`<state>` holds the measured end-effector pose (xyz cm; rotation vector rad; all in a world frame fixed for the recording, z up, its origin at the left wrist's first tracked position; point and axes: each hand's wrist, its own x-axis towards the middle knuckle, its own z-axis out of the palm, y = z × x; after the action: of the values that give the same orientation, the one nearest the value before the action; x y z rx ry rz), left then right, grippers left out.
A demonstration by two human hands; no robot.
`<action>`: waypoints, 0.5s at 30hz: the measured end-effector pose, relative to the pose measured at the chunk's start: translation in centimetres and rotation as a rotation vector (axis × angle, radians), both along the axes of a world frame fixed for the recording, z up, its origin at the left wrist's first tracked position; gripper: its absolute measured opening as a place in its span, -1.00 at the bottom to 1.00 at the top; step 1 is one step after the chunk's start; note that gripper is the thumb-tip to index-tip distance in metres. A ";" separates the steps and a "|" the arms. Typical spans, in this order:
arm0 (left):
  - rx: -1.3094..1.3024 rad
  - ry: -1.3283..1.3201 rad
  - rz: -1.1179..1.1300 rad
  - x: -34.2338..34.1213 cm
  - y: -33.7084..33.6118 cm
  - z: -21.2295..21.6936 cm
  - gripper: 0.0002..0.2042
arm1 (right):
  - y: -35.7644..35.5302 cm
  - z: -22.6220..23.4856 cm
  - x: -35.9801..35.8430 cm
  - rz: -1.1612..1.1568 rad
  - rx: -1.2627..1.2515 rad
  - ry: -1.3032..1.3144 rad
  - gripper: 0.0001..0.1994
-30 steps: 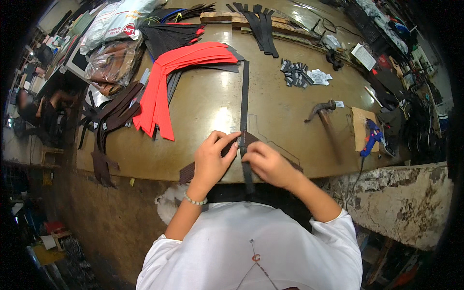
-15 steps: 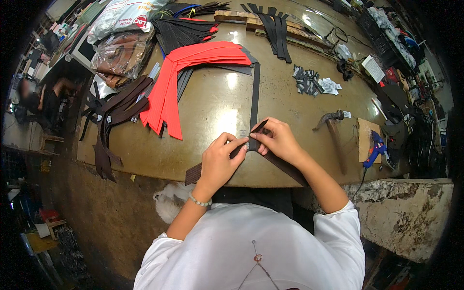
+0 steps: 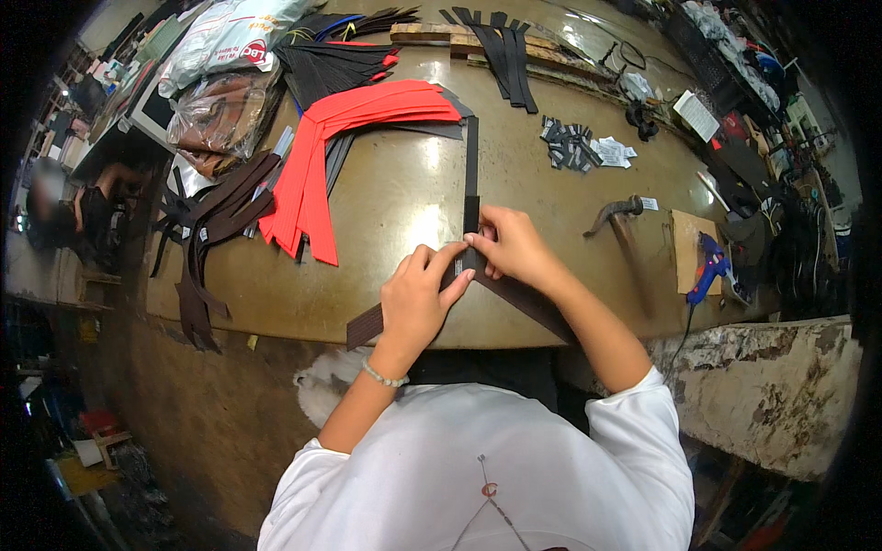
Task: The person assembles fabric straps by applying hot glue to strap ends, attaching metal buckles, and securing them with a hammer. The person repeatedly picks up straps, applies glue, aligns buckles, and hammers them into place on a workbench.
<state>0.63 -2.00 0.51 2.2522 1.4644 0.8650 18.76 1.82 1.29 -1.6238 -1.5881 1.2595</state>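
Observation:
In front of me, a dark brown V-shaped strap piece [image 3: 525, 306] lies at the table's near edge, its two arms slanting down to either side. A narrow dark strip [image 3: 472, 151] runs away from its top, and a short black flap [image 3: 471, 211] lies along that strip. My left hand [image 3: 424, 286] is closed at the join, index finger and thumb pressed on the strap beside a small pale label [image 3: 458, 266]. My right hand [image 3: 514, 243] pinches the flap's right side near the join. The hands cover part of the join.
Red strap pieces [image 3: 322, 174] and dark brown straps [image 3: 197, 248] are piled left, below a plastic-wrapped bundle [image 3: 220, 119]. To the right are a hammer [image 3: 629, 230], a blue glue gun [image 3: 707, 268], small grey tabs [image 3: 568, 147] and white labels [image 3: 614, 152]. A blurred person [image 3: 69, 202] sits far left.
The black flap, which was lifted and tilted at my right fingers, now lies flat along the strip. My right hand has turned and pressed down at the join. My left hand stays nearly in place.

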 end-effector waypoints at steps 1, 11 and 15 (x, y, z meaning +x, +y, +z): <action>0.004 0.035 -0.031 -0.1 0.0 0.1 -0.70 | 0.5 0.3 0.0 0.015 -0.065 -0.080 -0.80; -0.162 0.021 -0.154 -1.1 1.1 0.4 -0.67 | -7.5 -1.5 -0.8 0.228 0.803 -0.402 -0.59; -0.115 -0.315 -0.057 -1.2 1.3 0.0 -0.77 | -8.4 -2.2 -1.6 0.229 0.814 -0.514 -0.54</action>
<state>-0.55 -0.74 0.53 1.9585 1.2670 1.0342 17.21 -6.61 -0.87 -1.2779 -2.2393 0.1660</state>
